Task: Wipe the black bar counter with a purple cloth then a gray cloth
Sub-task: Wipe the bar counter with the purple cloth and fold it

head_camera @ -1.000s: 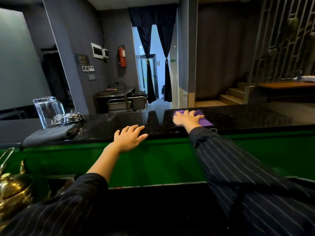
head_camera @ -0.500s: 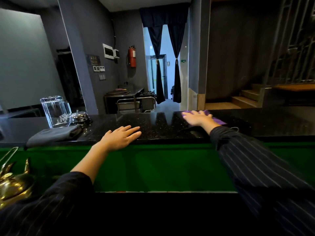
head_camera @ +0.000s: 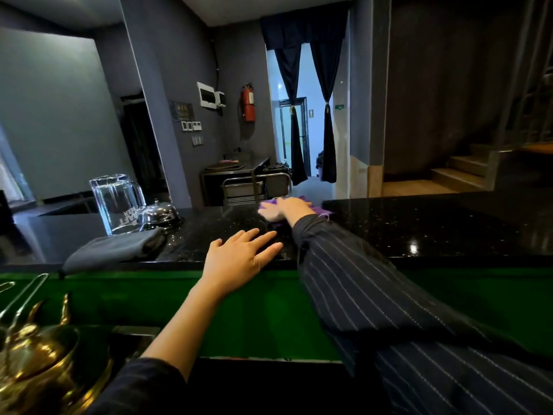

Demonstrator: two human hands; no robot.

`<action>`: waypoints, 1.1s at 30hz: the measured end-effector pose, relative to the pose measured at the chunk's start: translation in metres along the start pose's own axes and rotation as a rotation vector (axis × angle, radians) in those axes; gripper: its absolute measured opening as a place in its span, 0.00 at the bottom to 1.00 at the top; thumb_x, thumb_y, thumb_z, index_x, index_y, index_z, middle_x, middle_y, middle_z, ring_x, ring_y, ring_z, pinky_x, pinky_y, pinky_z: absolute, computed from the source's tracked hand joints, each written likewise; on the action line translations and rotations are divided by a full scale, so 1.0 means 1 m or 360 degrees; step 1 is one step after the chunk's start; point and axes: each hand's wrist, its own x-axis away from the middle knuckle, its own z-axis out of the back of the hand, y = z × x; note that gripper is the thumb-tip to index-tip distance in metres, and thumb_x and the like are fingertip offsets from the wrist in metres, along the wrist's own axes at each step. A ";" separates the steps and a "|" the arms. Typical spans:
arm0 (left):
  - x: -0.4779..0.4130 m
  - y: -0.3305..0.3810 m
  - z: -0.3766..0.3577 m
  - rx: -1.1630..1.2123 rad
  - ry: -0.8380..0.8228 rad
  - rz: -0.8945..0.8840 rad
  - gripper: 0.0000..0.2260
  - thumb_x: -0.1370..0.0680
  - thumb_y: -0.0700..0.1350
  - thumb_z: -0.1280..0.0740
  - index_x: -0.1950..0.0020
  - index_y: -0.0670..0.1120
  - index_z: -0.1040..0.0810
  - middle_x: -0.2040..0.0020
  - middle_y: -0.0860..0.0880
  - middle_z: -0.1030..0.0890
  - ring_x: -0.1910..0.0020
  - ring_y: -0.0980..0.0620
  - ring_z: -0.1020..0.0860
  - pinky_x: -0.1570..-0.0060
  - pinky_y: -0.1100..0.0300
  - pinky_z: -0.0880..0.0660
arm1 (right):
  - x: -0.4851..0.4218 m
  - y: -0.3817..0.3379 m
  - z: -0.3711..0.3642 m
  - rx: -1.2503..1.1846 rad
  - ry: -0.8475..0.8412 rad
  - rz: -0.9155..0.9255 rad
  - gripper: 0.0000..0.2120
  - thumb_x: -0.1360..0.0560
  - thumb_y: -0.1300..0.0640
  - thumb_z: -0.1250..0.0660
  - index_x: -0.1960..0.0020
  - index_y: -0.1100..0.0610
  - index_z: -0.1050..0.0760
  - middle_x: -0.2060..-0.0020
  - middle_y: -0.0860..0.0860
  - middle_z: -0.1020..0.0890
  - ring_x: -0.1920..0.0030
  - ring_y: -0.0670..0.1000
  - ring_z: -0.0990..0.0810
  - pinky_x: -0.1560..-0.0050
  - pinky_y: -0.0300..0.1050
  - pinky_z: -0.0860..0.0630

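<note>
Over the last second the right hand has slid the purple cloth leftward along the far edge of the black worktop, from right of the doorway line toward the middle, while the view itself has swung; the left hand has stayed planted on the near edge; that reads as 1 wiping stroke in progress with the 1st cloth, so the task looks to be in its early half; the right hand lies flat on the purple cloth with its fingers together and pressing down, though blur hides the fingertips; the left hand rests palm down, fingers loosely spread, gripping nothing; the gray cloth lies folded and untouched at the left of the worktop, just near of an upturned glass pitcher and a small metal bell, so the 2nd pass has not begun; the worktop is glossy, speckled stone above a green front panel; the room beyond is dim and gray, with a fire extinguisher on the far wall, dark curtains tied at a bright doorway, steps far right and a brass pot near left.
</note>
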 end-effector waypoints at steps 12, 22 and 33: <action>0.010 -0.001 0.013 0.0168 -0.0118 0.0024 0.20 0.23 0.66 0.55 0.31 0.73 0.43 0.24 0.52 0.38 0.25 0.49 0.39 0.29 0.39 0.45 | 0.058 0.063 -0.001 -0.0054 -0.0001 0.0196 0.35 0.27 0.28 0.56 0.23 0.38 0.50 0.21 0.43 0.50 0.21 0.57 0.53 0.26 0.71 0.58; 0.012 0.006 0.014 0.0143 -0.0034 0.0161 0.32 0.23 0.66 0.52 0.24 0.49 0.43 0.24 0.48 0.39 0.26 0.44 0.39 0.30 0.39 0.42 | 0.096 0.032 -0.013 -0.0028 0.0076 0.0044 0.30 0.22 0.33 0.57 0.22 0.40 0.51 0.20 0.47 0.51 0.21 0.60 0.55 0.28 0.71 0.59; 0.042 0.046 0.014 0.0296 0.0007 0.0192 0.30 0.22 0.61 0.45 0.26 0.45 0.39 0.26 0.44 0.33 0.27 0.40 0.38 0.27 0.41 0.45 | 0.193 0.047 -0.024 -0.0013 0.0273 0.0220 0.23 0.19 0.41 0.56 0.24 0.38 0.44 0.23 0.49 0.40 0.23 0.62 0.47 0.29 0.71 0.52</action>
